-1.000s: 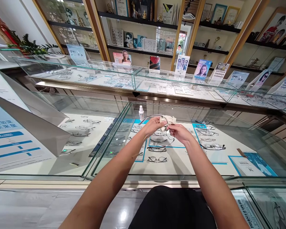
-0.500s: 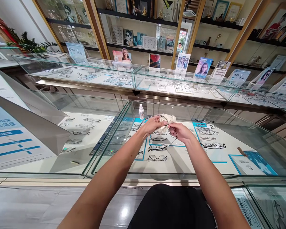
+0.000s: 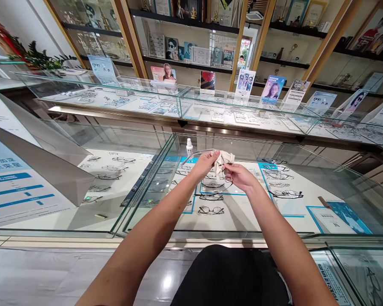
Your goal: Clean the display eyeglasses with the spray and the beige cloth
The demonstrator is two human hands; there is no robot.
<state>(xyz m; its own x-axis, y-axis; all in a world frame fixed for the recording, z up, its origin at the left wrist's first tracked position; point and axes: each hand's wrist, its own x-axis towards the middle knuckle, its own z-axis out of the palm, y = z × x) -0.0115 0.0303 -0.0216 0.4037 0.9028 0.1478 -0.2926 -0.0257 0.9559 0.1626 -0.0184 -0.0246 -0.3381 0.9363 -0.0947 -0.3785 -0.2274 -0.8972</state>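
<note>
Over the glass display case, both my hands are closed on a pair of eyeglasses and a cream cleaning cloth [image 3: 225, 157]. My left hand [image 3: 206, 165] grips the bunched cloth with thumb on top, around one lens. Fingertips of my right hand [image 3: 241, 175] pinch the eyeglasses [image 3: 191, 156] near the middle of the frame, at the cloth's lower edge. One thin dark temple sticks out to the left past my left hand; the other points down and left below the right hand. Most of the front is hidden by cloth and fingers. A small white bottle [image 3: 189, 147] stands beyond my left hand.
Under the glass of the display case [image 3: 178, 234] lie rows of eyeglasses, such as a round pair [image 3: 211, 210]. A large folded sign [image 3: 22, 182] stands at the left. Behind runs a second glass counter [image 3: 191, 121] with upright cards, then wall shelves.
My left hand has shifted slightly up and left, and the cloth now wraps over the lens that showed before. The eyeglasses have tilted, with the lower temple swung a little.
</note>
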